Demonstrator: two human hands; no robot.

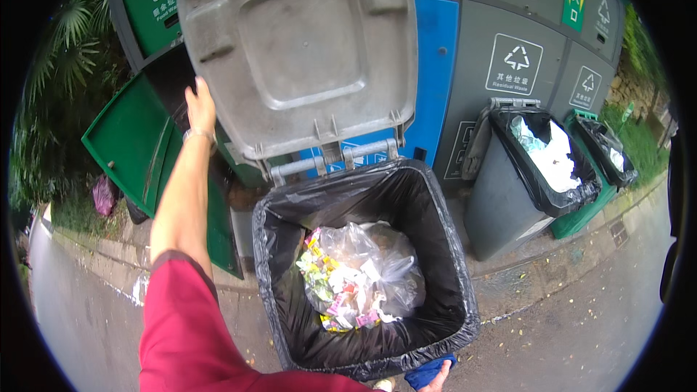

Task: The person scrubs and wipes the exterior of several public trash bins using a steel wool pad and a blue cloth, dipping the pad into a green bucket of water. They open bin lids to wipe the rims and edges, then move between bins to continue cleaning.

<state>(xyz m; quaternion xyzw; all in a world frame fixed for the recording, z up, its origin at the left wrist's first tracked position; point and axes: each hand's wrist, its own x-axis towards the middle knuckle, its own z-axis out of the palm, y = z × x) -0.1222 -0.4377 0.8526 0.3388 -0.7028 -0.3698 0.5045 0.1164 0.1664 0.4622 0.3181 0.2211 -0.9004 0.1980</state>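
Before me stands a wheeled bin lined with a black plastic bag (444, 261). Inside lies a clear plastic bag (397, 272) with wrappers and crumpled paper. The bin's grey lid (302, 43) is raised on its hinge bar (354, 155), its underside facing me. My left hand (201, 109) is at the lid's left edge, fingers extended upward; whether it presses on the lid is unclear. Only a small part of my right hand (435, 380) shows at the bottom edge, below the bin's near rim, beside blue fabric (427, 373). What it touches is hidden.
A green cabinet door (130, 141) hangs open at left. Behind stand blue (435, 81) and grey cabinet panels (474, 38). At right are a grey bin (501, 212) with white waste and a green bin (585, 212). A purple bag (104, 196) lies left, near a kerb.
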